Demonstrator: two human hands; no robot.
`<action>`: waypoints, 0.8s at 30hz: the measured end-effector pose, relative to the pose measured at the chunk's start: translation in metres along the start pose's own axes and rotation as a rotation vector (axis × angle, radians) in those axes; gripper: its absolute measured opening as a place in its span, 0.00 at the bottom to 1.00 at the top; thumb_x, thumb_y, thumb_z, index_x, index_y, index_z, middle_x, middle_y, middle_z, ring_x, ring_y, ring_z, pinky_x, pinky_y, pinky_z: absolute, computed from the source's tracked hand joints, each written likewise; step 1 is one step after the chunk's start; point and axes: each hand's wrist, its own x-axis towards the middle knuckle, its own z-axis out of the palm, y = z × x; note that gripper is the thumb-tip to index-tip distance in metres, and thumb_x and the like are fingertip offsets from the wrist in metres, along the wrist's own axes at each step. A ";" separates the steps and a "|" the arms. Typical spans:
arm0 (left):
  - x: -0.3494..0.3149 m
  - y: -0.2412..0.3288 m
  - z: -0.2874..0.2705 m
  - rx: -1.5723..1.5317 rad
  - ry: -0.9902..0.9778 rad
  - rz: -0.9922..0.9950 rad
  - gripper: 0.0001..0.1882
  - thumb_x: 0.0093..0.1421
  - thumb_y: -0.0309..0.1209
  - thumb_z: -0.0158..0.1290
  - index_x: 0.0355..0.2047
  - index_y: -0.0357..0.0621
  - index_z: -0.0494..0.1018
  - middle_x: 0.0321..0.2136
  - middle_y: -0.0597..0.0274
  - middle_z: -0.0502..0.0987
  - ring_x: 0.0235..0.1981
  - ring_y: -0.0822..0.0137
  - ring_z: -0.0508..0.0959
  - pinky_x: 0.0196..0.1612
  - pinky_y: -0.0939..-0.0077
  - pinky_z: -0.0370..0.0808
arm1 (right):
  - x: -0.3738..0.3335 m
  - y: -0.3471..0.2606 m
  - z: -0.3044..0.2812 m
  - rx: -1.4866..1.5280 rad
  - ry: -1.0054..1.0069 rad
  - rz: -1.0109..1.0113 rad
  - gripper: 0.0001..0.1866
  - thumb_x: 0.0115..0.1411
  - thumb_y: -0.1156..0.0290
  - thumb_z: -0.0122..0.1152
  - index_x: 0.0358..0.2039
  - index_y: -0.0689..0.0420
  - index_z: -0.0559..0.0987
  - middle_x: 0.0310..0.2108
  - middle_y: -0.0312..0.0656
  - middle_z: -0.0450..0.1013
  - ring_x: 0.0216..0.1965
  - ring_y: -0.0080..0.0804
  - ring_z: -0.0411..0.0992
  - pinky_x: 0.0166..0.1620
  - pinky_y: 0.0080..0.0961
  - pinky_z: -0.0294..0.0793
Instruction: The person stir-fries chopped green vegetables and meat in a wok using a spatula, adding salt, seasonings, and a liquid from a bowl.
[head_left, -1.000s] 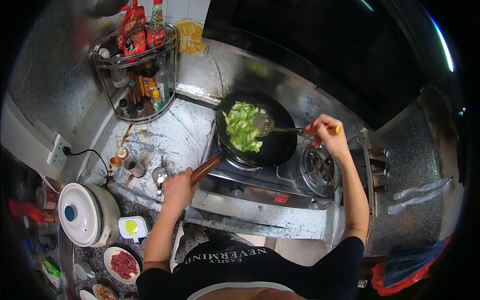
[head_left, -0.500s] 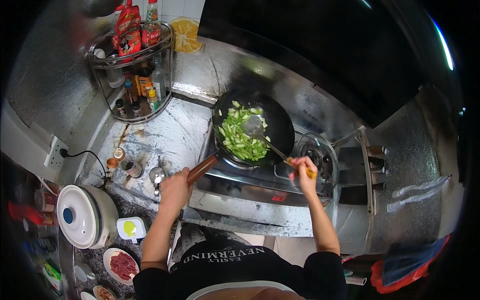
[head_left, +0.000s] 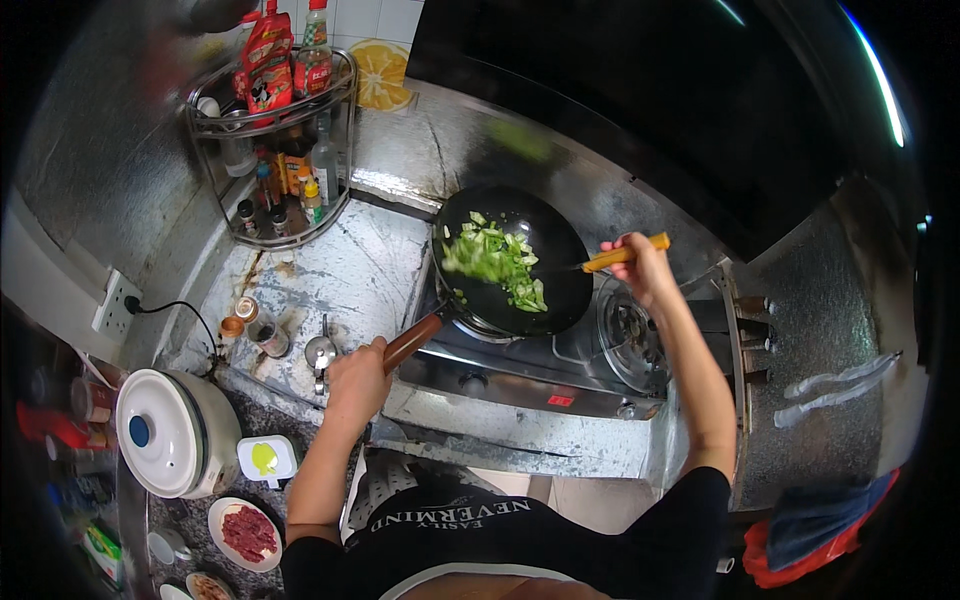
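Note:
A black wok (head_left: 565,235) sits on the left burner of the stove, with chopped green vegetable pieces (head_left: 500,258) spread in it. My left hand (head_left: 357,382) is closed round the wok's brown wooden handle (head_left: 414,340). My right hand (head_left: 645,270) grips the yellow handle of a spatula (head_left: 606,260) at the wok's right rim. The spatula's shaft points left into the wok; its blade is hidden or blurred among the greens. Some pieces at the left of the heap are smeared by motion.
Right of the wok lies a glass lid (head_left: 632,335) over the other burner. Seasoning jars (head_left: 270,338) stand on the left counter below a bottle rack (head_left: 270,240). Nearer are a white pot (head_left: 160,430) and a plate of raw meat (head_left: 247,533). Knives hang at the right.
My right hand has moved up and to the right, and the spatula now lies more level. The greens have shifted in the wok. My left hand keeps its grip on the handle.

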 end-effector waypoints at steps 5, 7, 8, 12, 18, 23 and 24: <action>-0.003 -0.001 -0.004 0.018 0.008 0.010 0.12 0.43 0.24 0.51 0.30 0.39 0.66 0.22 0.49 0.73 0.25 0.51 0.75 0.31 0.62 0.70 | -0.033 -0.034 -0.017 -0.325 -0.040 -0.150 0.08 0.56 0.73 0.40 0.25 0.61 0.69 0.26 0.47 0.73 0.13 0.24 0.69 0.15 0.14 0.70; -0.004 -0.002 -0.004 0.021 0.023 -0.004 0.11 0.43 0.24 0.51 0.30 0.39 0.66 0.22 0.49 0.73 0.25 0.51 0.75 0.31 0.62 0.70 | -0.041 -0.063 -0.016 -0.573 -0.080 -0.168 0.09 0.55 0.71 0.41 0.23 0.60 0.69 0.23 0.44 0.73 0.11 0.22 0.67 0.14 0.13 0.68; -0.005 -0.002 -0.005 0.024 0.031 -0.008 0.11 0.43 0.24 0.51 0.30 0.40 0.66 0.22 0.49 0.73 0.25 0.51 0.75 0.30 0.62 0.70 | -0.042 -0.070 -0.007 -0.639 -0.087 -0.154 0.09 0.54 0.71 0.44 0.21 0.60 0.69 0.22 0.42 0.72 0.11 0.21 0.66 0.15 0.14 0.68; -0.001 0.001 -0.001 -0.009 0.028 0.008 0.11 0.43 0.24 0.51 0.30 0.40 0.66 0.22 0.50 0.73 0.25 0.51 0.75 0.31 0.62 0.70 | 0.005 -0.020 0.001 -0.563 -0.134 -0.367 0.06 0.54 0.74 0.46 0.22 0.60 0.68 0.27 0.41 0.72 0.15 0.19 0.67 0.18 0.13 0.68; -0.002 -0.004 0.001 -0.006 0.057 0.035 0.11 0.43 0.25 0.52 0.30 0.40 0.66 0.22 0.50 0.73 0.24 0.51 0.75 0.30 0.61 0.70 | -0.025 0.019 0.061 -0.737 -0.431 -0.909 0.02 0.46 0.81 0.47 0.20 0.62 0.69 0.27 0.43 0.73 0.25 0.29 0.71 0.28 0.21 0.71; 0.000 -0.004 0.004 0.004 0.053 0.049 0.11 0.43 0.25 0.52 0.29 0.40 0.66 0.21 0.50 0.73 0.24 0.51 0.75 0.30 0.61 0.70 | -0.118 0.029 0.061 -1.505 -0.861 -1.112 0.09 0.37 0.74 0.55 0.24 0.57 0.71 0.24 0.37 0.68 0.24 0.32 0.69 0.25 0.24 0.72; 0.000 -0.002 0.003 0.002 0.049 0.058 0.11 0.43 0.25 0.52 0.29 0.40 0.66 0.21 0.50 0.73 0.24 0.51 0.75 0.29 0.61 0.70 | -0.133 0.030 0.055 -1.601 -0.898 -1.086 0.08 0.39 0.74 0.54 0.24 0.57 0.71 0.26 0.35 0.67 0.24 0.29 0.67 0.23 0.21 0.71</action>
